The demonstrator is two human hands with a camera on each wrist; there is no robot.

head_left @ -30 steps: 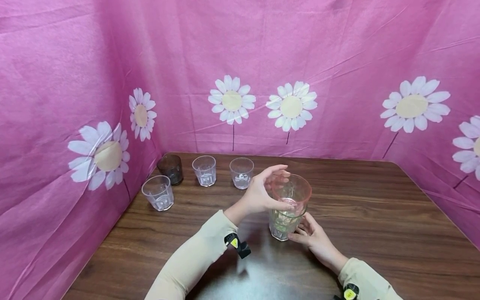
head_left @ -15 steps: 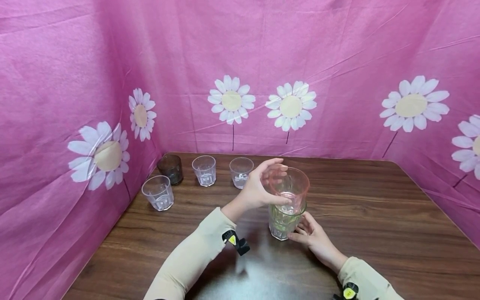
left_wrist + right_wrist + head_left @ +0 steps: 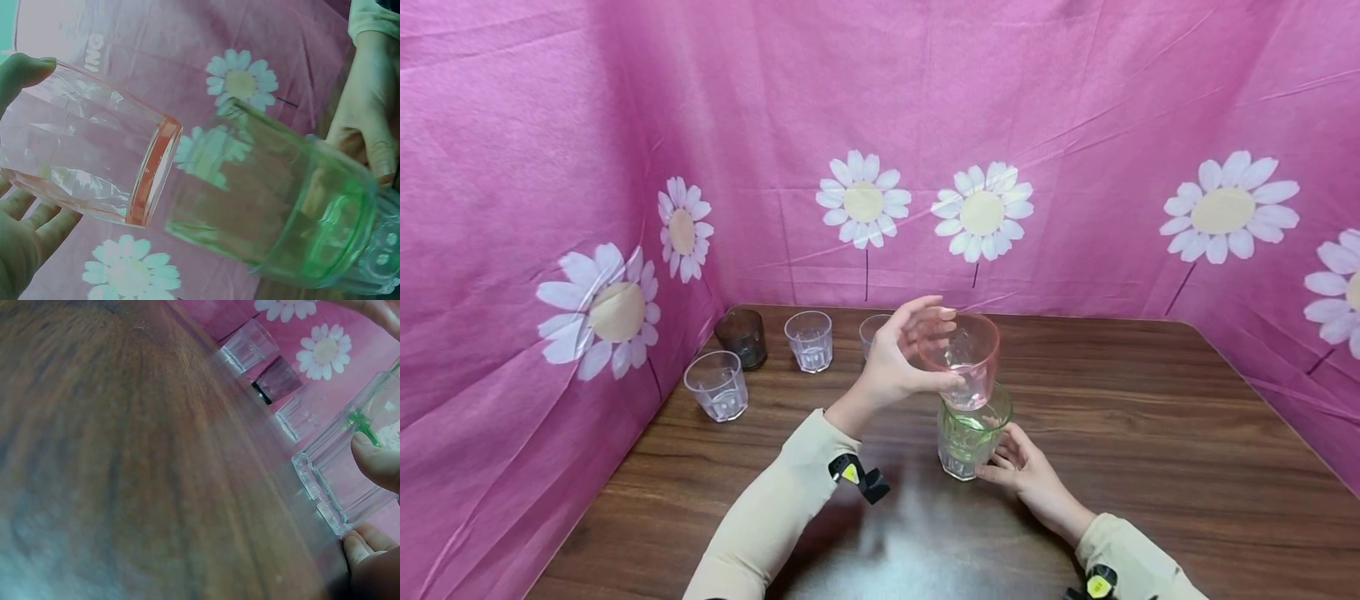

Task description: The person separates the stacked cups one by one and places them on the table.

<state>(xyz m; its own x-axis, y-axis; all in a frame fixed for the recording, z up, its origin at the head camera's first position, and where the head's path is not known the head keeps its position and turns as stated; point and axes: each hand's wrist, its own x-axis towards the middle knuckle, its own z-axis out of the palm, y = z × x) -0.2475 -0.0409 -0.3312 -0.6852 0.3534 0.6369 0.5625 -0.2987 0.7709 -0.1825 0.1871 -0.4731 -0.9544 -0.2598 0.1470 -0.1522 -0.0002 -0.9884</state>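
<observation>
My left hand [image 3: 898, 358] grips a clear pink tumbler [image 3: 972, 367], thumb on the near side and fingers on the far side. In the left wrist view the pink tumbler [image 3: 94, 144] is apart from a green tumbler [image 3: 244, 187], its base facing the green rim. That green tumbler [image 3: 979, 421] sits nested inside a colourless tumbler [image 3: 957, 465], which stands on the table. My right hand [image 3: 1033, 479] holds the colourless tumbler low on its right side. In the right wrist view, thumb and fingers lie around the colourless tumbler [image 3: 331, 481] near its base.
At the back left of the wooden table [image 3: 1112, 400] stand a dark grey tumbler [image 3: 742, 340] and two colourless tumblers, one nearer [image 3: 718, 387] and one beside it [image 3: 810, 343]. Another colourless tumbler [image 3: 868, 329] is mostly behind my left hand. A pink flowered cloth [image 3: 1060, 100] surrounds the table.
My left hand has lifted the pink tumbler up and leftward out of the green one, into which it was nested. The right hand and the lower tumblers have stayed in place.
</observation>
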